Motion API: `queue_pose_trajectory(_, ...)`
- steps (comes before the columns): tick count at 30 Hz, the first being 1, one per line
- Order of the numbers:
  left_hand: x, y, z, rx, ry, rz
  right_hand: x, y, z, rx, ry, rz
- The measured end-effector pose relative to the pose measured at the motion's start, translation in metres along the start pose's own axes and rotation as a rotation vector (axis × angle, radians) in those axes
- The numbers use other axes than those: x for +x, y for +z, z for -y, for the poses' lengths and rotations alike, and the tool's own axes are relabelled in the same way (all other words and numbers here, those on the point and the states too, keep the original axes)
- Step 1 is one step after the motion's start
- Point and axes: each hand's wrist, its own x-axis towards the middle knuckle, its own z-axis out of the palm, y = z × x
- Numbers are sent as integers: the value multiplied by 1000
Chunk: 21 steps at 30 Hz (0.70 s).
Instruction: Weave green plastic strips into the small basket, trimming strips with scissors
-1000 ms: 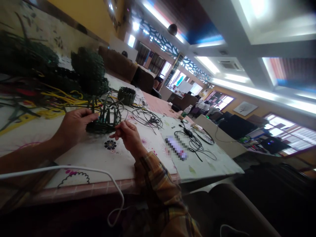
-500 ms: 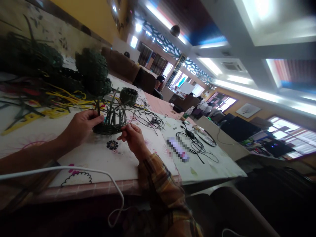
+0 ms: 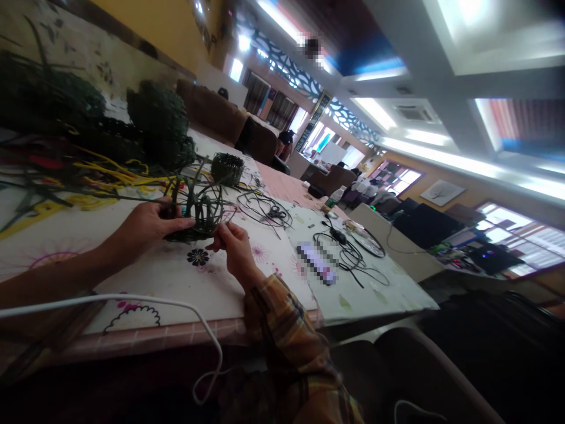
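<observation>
A partly woven dark green basket [image 3: 200,215] with loose upright strips stands between my hands, low over the white patterned cloth. My left hand [image 3: 152,224] grips its left side, the thumb lying across the strips. At the basket's right edge my right hand [image 3: 232,238] is closed, thumb and fingers pinched on a thin green strip. Behind it stands a small finished-looking woven basket [image 3: 228,169]. Scissors [image 3: 278,213] lie among loose thin strips to the right.
Dark green woven bundles [image 3: 159,121] and yellow strips [image 3: 106,168] fill the back left. On the right are a black cable [image 3: 348,253], a pixelated purple object [image 3: 316,263] and a bottle [image 3: 335,197]. A white cable [image 3: 176,303] crosses the front.
My left thumb has moved right across the basket's strips. My right hand stays pinched at the right edge. The whole view has shifted slightly.
</observation>
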Motion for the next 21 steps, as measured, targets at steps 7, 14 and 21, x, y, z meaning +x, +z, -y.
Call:
queue_pose_trajectory(7,1,2,8,-201,-135,11,0,1,-7,-114,-23,-41)
queue_pose_trajectory(14,10,1,14,-220,-156,-81,4,-1,-22,-172,0,-157)
queue_pose_trajectory(21,9,-2,-3,-257,-154,-34,6,-4,-21,-103,27,-185)
